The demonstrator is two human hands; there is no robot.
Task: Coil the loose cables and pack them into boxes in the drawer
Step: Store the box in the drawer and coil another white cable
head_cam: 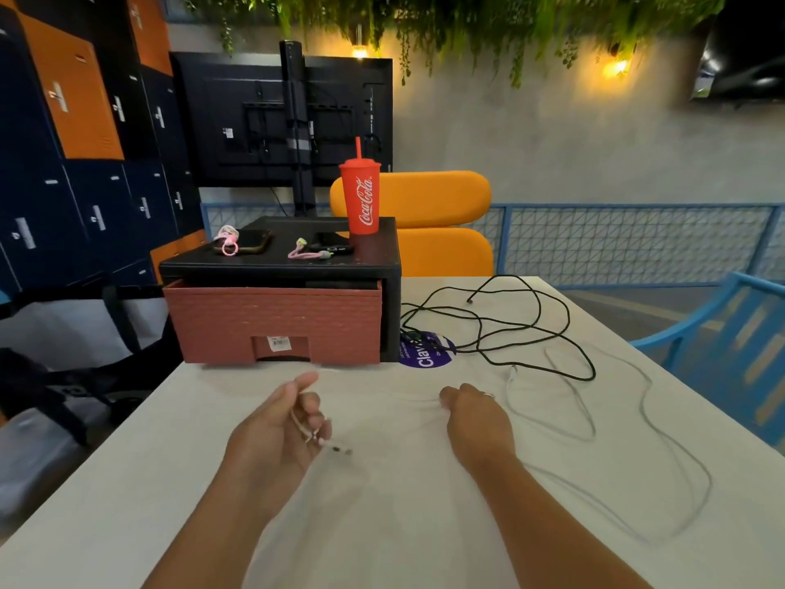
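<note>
Head view: a person is beginning to coil the white cable (643,401) on the table (403,525). The left hand (280,423) is curling its fingers round the plug end, palm turned up, with a short length hanging below the fingers. The right hand (473,416) is pinching the same cable a little farther along, knuckles up. A faint span of cable is running between the two hands, which are sitting well apart. The remainder is lying in wide, loose loops to the right of the right hand, reaching toward the table's near right edge.

To coil well, judging from this layout, the left hand should be acting as the fixed former while the right is feeding even loops into it. The right hand should be sliding along the cable rather than tugging, so the slack is neither kinking nor dragging the black cable (568,316), which is lying tangled just beyond, beside the drawer (276,320). The drawer is sitting in its black stand (382,265) ahead of the left hand, front facing the person; its interior and any boxes are not showing.
</note>
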